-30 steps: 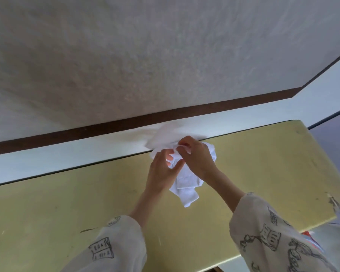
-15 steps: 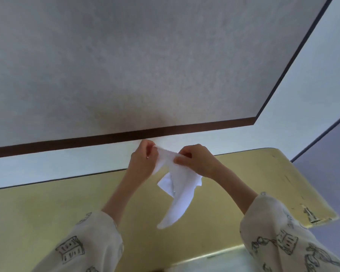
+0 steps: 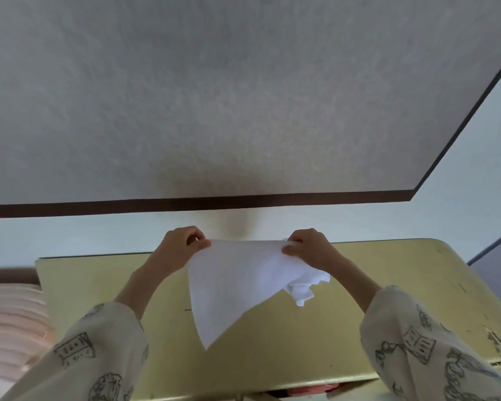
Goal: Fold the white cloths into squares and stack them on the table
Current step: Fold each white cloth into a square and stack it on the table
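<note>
Hands raised over the desk (image 3: 388,299), a person stretches a white cloth (image 3: 237,282) taut by its top edge: the left hand (image 3: 182,247) pinches one upper corner between thumb and curled fingers, the right hand (image 3: 310,248) pinches the opposite end, where extra fabric bunches and hangs in a crumpled fold below the knuckles. The cloth is held in the air above the yellow desk, its free lower corner dangling to a point and not yet laid down; whether that tip brushes the surface cannot be told. By the look of it, this is the opening-out step, ahead of any fold. The next move seems to call for shaking loose the bunched right side and lowering the sheet flat, so that edges can be matched into a square. No folded stack shows on the desk. Half a second ago the hands were close together with the cloth hanging as a narrow twisted strip; they have since drawn well apart and the sheet has spread wide. A pink ribbed cushion (image 3: 9,322) lies at the left.
</note>
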`<state>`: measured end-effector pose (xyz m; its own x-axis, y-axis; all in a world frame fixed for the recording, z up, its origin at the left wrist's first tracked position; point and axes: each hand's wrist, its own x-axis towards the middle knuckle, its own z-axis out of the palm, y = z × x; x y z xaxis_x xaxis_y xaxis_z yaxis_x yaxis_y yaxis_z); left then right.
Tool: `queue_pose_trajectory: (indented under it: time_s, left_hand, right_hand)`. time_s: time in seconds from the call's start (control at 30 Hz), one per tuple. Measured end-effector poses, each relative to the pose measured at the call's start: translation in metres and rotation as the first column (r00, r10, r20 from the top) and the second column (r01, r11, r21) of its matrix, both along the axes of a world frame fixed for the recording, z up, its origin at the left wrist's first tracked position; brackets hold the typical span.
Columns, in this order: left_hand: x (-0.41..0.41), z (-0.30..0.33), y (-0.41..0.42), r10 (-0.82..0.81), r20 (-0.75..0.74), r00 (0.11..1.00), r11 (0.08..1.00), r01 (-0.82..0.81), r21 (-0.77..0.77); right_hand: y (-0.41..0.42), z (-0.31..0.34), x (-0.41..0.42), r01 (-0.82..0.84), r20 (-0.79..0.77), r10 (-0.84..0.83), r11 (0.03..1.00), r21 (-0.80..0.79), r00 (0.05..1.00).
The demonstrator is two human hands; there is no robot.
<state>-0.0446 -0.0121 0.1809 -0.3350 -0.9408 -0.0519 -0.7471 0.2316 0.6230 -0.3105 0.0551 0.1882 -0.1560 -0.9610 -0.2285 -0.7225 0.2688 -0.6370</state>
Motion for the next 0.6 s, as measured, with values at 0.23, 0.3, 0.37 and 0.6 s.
queue_pose_trajectory:
  time_s: [0.23, 0.3, 0.37, 0.6]
  left_hand:
    - [0.056, -0.027, -0.060, 0.019, -0.004, 1.000, 0.998, -0.019, 0.067]
    - [0.069, -0.031, -0.077, 0.026, -0.020, 0.999, 0.997, -0.025, 0.070]
    - [0.080, -0.034, -0.088, 0.052, -0.061, 0.997, 0.995, -0.047, 0.084]
    - [0.107, -0.074, -0.080, 0.013, -0.025, 1.000, 0.976, -0.008, 0.220]
  right_hand:
    - [-0.063, -0.026, 0.046, 0.134, 0.012, -0.133, 0.989, -0.059, 0.991]
    - [-0.077, -0.030, 0.054, 0.137, 0.024, -0.135, 0.987, -0.079, 0.991]
    - [-0.085, -0.033, 0.060, 0.144, 0.061, -0.138, 0.985, -0.093, 0.989]
    - [-0.062, -0.083, 0.068, 0.050, 0.087, -0.058, 0.994, 0.101, 0.995]
